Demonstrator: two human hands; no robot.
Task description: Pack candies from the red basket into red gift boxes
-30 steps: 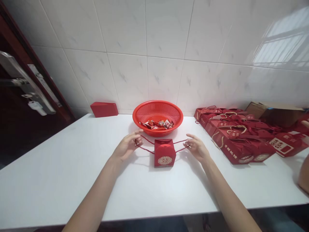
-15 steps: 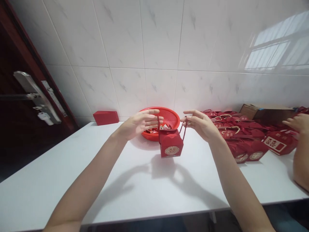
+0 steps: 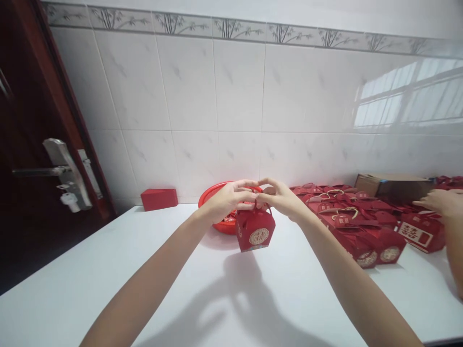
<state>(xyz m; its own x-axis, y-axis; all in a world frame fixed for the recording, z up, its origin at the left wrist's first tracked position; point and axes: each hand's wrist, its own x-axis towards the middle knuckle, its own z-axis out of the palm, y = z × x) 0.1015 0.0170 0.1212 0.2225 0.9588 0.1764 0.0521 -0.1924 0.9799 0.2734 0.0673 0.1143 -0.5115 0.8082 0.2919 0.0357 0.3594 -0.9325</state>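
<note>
A small red gift box (image 3: 256, 233) with a round gold emblem hangs above the white table, tilted slightly. At its top my left hand (image 3: 233, 198) and my right hand (image 3: 277, 196) meet, fingertips nearly touching. Both hands have their fingers closed around the box's dark red cord handle (image 3: 268, 208); exactly which finger holds which strand is hard to see. Behind the box and my left hand stands a red plastic basket (image 3: 208, 193), its contents mostly hidden.
A red block-shaped box (image 3: 159, 199) stands against the tiled wall at left. Several finished-looking red gift boxes (image 3: 365, 236) crowd the right side, with a cardboard box (image 3: 369, 184) behind them. Another person's hand (image 3: 439, 201) is over a red box (image 3: 421, 231) at far right.
My hands have come together, bringing the two cord handles to the middle above the box. The box's top has drawn closed. The camera view has tilted upward.
</note>
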